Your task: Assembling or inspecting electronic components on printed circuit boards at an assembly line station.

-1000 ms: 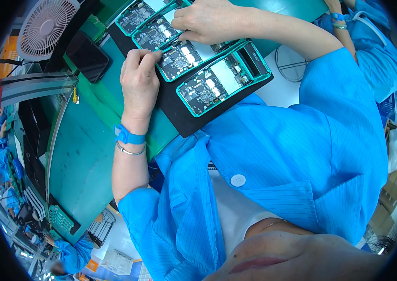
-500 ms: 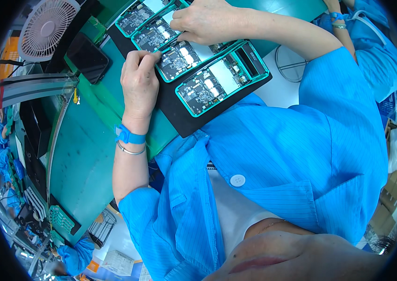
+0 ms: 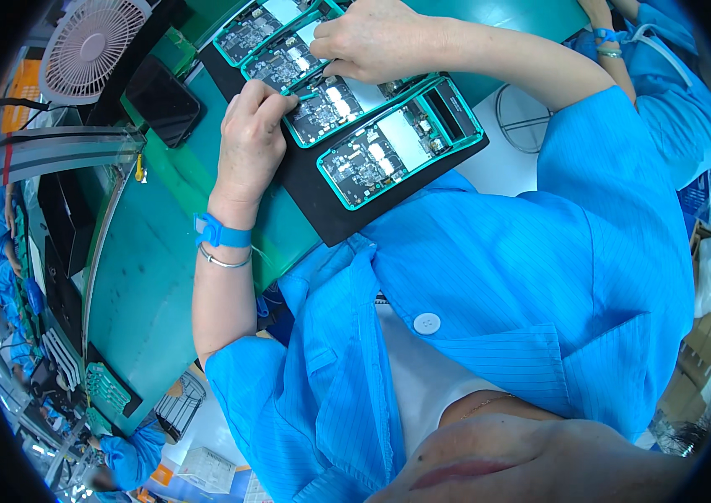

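Several teal-framed device housings with exposed circuit boards lie side by side on a black mat [image 3: 322,205]. The nearest housing [image 3: 361,161] is untouched. At the left end of the housing behind it [image 3: 326,113], my left hand [image 3: 251,138] has its thumb and fingers closed together, fingertips on the teal rim. What they pinch, if anything, is hidden. My right hand [image 3: 372,42] reaches in from the right over the middle of that same housing and the one behind it. Its fingers are curled and closed low over the boards, and I cannot see what they hold.
A dark phone-like slab [image 3: 164,101] lies on the green table mat, left of the housings. Behind it stands a white fan [image 3: 91,50]. A clear curved rail [image 3: 62,155] crosses the left side. Another person's arm [image 3: 603,29] rests at the far right.
My left hand has shifted slightly, its fingertips moving up and inward along the housing's left end. My right hand stays nearly in place. The whole view has drifted a little.
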Demonstrator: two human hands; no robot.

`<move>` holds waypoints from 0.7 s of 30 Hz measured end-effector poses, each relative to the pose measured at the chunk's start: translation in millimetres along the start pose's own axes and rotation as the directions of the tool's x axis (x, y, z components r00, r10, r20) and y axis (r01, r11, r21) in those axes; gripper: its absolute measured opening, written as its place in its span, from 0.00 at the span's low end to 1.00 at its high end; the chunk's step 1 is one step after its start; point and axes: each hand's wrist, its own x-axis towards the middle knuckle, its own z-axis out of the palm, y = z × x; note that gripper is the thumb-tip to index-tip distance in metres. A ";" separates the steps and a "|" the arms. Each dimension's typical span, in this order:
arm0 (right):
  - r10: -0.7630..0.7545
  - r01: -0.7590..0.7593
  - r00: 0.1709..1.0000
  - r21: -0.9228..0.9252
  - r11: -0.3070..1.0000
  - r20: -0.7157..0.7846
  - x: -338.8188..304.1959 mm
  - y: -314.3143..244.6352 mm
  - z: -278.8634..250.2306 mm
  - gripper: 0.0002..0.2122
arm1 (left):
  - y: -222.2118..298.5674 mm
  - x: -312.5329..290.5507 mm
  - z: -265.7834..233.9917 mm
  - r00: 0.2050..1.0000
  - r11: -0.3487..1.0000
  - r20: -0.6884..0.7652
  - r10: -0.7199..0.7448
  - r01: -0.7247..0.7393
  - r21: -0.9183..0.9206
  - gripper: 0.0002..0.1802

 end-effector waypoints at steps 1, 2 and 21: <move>-0.003 0.003 1.000 -0.004 1.000 -0.003 0.0 0.1 -1.9 0.11 | -1.6 1.4 -1.5 0.999 1.000 0.040 0.014 -0.014 -0.022 0.12; -0.012 0.012 1.000 0.009 1.000 0.004 -0.1 0.1 -4.0 0.11 | -2.5 1.9 -3.1 0.999 1.000 0.035 0.016 -0.015 -0.018 0.12; 0.031 -0.034 0.993 -0.025 0.999 -0.113 63.9 47.8 11.8 0.12 | -43.6 25.6 11.3 0.948 0.985 -0.268 -0.171 0.160 -0.062 0.05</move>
